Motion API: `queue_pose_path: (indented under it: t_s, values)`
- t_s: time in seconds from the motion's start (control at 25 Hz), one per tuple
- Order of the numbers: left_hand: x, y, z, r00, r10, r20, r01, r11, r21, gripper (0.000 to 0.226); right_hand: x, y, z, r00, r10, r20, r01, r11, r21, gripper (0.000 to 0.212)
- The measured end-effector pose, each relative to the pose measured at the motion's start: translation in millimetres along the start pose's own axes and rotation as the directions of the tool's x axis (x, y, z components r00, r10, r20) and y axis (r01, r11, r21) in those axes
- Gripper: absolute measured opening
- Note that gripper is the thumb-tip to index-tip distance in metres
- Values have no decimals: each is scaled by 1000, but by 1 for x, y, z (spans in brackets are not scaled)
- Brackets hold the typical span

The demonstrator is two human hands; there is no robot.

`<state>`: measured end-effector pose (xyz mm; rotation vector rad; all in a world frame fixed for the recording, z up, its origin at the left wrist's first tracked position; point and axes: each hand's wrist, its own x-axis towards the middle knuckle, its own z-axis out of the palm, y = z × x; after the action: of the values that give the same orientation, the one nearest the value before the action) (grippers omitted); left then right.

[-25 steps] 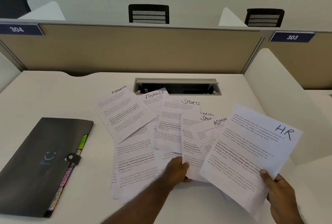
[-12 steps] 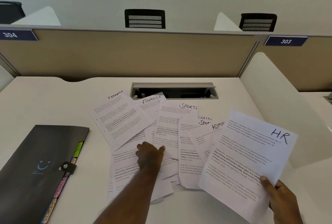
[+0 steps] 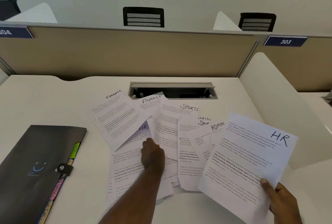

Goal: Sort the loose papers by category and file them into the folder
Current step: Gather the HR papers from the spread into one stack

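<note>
On the white desk (image 3: 45,101), loose papers lie fanned and overlapping, each headed by hand: two FINANCE sheets at the far left of the fan, a SPORTS sheet (image 3: 172,123) in the middle, an ADMIN sheet (image 3: 203,139) toward the right. The closed black folder (image 3: 36,161) lies at the left, apart from the pile, coloured tabs showing along its right edge.

The right hand (image 3: 283,204) pinches the near corner of a sheet headed HR (image 3: 251,157), thumb on top, lifted above the pile's right side.

The left hand (image 3: 152,153) rests on the pile's centre, fingers curled down onto the paper; whether they grip a sheet cannot be told. A second HR sheet (image 3: 133,144) lies directly at those fingers, its heading just beyond the knuckles and partly covered by the left FINANCE sheet (image 3: 115,118). Its long axis runs from the near edge away, tilted slightly rightward.

Judgement: the left hand is the nearer one and is likely to draw this sheet toward the body, out from under the FINANCE sheet, to join the held HR sheet. Overlapping sheets may drag along.
</note>
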<state>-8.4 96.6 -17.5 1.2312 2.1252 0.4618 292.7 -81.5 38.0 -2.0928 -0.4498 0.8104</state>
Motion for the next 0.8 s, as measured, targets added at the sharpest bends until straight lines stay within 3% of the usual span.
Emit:
queue_pose_path:
  t_s: [0.16,0.56,0.72,0.8]
  values:
    - [3,-9,-2,999,20,29,-16,992,-127,18,2,4,3,1000,3,-7,-3,1000,2,12]
    - [-19,5,14,938,130,321,-16,942,-334,22,1,-2,9,1000,-7,0,7,1000,-19,12]
    - [-28,14,10,951,237,197,-190,954,-230,34,2,3,5,1000,4,-2,-4,1000,-30,16]
    - [-28,1,3,935,353,36,-353,936,-4,39,0,4,4,1000,18,-9,-18,1000,-10,16]
